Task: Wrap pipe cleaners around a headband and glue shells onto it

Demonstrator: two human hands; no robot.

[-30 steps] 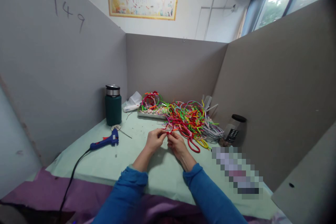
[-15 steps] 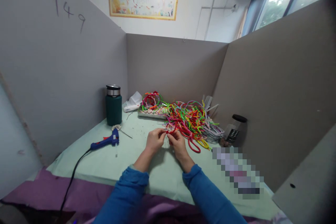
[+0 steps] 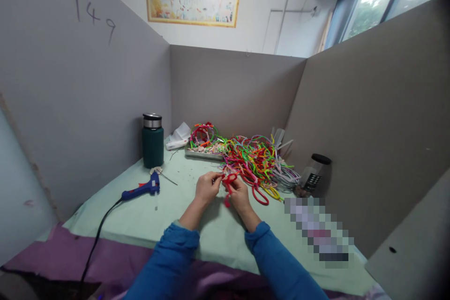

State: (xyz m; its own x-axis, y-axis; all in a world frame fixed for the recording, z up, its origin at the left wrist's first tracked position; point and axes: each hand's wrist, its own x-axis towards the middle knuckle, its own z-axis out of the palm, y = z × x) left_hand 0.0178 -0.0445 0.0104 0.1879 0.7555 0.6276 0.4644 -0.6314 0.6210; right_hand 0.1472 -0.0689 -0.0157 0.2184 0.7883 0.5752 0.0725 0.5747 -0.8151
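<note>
Both hands meet above the middle of the table, closed on a red cord [image 3: 230, 178]. My left hand [image 3: 207, 188] pinches its left end between thumb and fingertips. With bent fingers my right hand [image 3: 240, 195] grips the cord close by, and a loop with a hanging red end shows over these fingers. The exact fingertip contact is too small to make out. Just beyond the hands lies a tangled heap of coloured cords [image 3: 253, 152], with red and yellow loops at its near edge.
A metal tray [image 3: 204, 155] of small pieces and cord rings stands behind. To the left are a green flask [image 3: 153, 145] and a blue glue gun [image 3: 142, 190] with its cable. A clear jar with a black lid [image 3: 314, 174] leans at the right. Grey partitions [image 3: 235, 89] enclose the table.
More of the red cord now shows at my right hand, as a loop with an end hanging down. Both hands stay in nearly the same place.
</note>
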